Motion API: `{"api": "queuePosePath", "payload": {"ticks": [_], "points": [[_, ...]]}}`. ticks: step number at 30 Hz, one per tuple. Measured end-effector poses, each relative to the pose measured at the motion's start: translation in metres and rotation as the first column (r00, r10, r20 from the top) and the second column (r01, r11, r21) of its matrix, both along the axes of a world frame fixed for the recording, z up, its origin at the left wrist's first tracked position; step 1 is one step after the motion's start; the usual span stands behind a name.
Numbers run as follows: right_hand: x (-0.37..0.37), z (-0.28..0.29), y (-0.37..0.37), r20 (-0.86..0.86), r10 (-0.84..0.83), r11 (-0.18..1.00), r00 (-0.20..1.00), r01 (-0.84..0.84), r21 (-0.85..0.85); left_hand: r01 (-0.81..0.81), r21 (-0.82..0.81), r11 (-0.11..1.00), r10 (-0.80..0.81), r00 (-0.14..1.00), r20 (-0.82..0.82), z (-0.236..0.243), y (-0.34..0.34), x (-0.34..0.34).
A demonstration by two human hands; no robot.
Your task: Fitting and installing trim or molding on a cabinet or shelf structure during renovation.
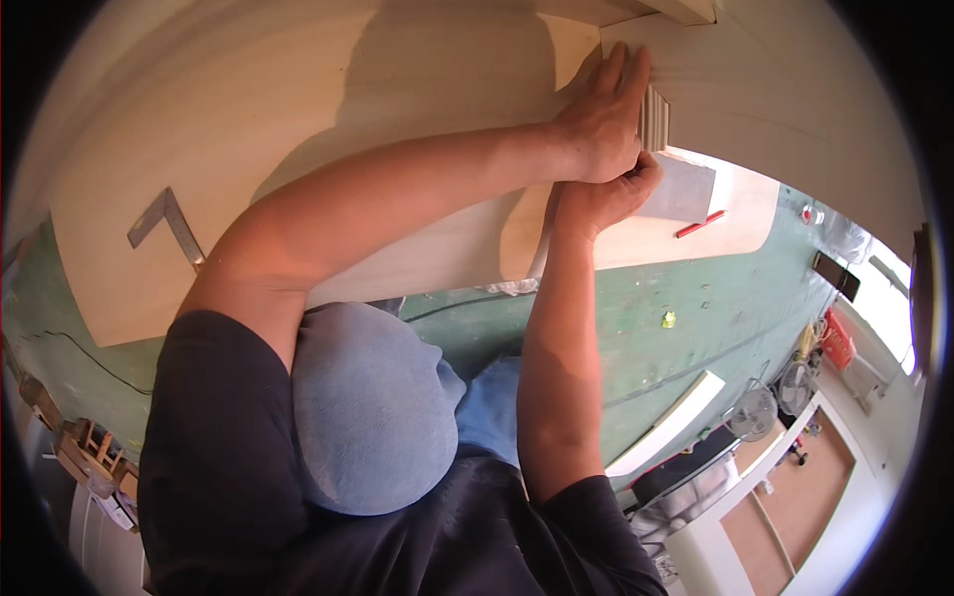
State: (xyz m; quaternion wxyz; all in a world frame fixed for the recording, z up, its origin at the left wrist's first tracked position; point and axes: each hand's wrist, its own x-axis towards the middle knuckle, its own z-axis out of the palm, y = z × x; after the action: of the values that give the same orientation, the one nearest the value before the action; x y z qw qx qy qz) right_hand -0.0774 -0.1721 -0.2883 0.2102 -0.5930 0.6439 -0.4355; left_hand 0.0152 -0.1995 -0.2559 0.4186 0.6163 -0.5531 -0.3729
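My left hand (606,119) reaches across to a small ribbed, pale block (656,116), its fingers stretched flat along the block's left side and the pale upright panel (775,119). My right hand (621,194) is just below, fingers curled closed near the block's lower end; what they hold is hidden. Both hands are over a pale wooden board (417,79). A grey rectangular piece (681,184) lies right of my right hand, with a red pencil (700,224) beside it. A metal square (174,223) rests on the board at the left.
Below the board is a green floor (646,298) with a white strip (661,422). A metal fan (752,415), a red bag (840,338) and white framed panels (715,551) stand at the right. Wooden pieces (94,452) and a cable are at the left.
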Motion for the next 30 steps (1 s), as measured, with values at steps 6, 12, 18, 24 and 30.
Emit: {"api": "queuePosePath", "payload": {"ticks": [6,12,18,24,30], "points": [[-0.007,-0.002,-0.001,-0.036,0.017,0.999,0.999,-0.018,-0.040,0.006,0.023,1.000,-0.006,1.000,-0.005,0.011,0.002,-0.001],[-0.006,-0.002,-0.001,0.083,-0.002,1.000,0.997,0.002,-0.004,-0.017,-0.017,1.000,0.017,0.999,0.030,0.006,0.001,-0.001],[-0.014,-0.011,-0.006,0.034,0.022,0.997,0.999,-0.020,-0.068,-0.006,-0.047,0.999,0.008,0.998,0.060,0.004,0.000,-0.001],[-0.009,-0.009,-0.003,0.052,0.011,0.997,0.999,-0.007,-0.080,-0.019,-0.100,0.995,0.024,0.998,0.053,-0.004,0.001,-0.002],[-0.012,-0.009,-0.005,0.047,0.001,0.999,0.999,0.001,-0.051,-0.025,-0.081,0.996,0.027,0.999,0.022,0.004,0.002,0.001]]}}
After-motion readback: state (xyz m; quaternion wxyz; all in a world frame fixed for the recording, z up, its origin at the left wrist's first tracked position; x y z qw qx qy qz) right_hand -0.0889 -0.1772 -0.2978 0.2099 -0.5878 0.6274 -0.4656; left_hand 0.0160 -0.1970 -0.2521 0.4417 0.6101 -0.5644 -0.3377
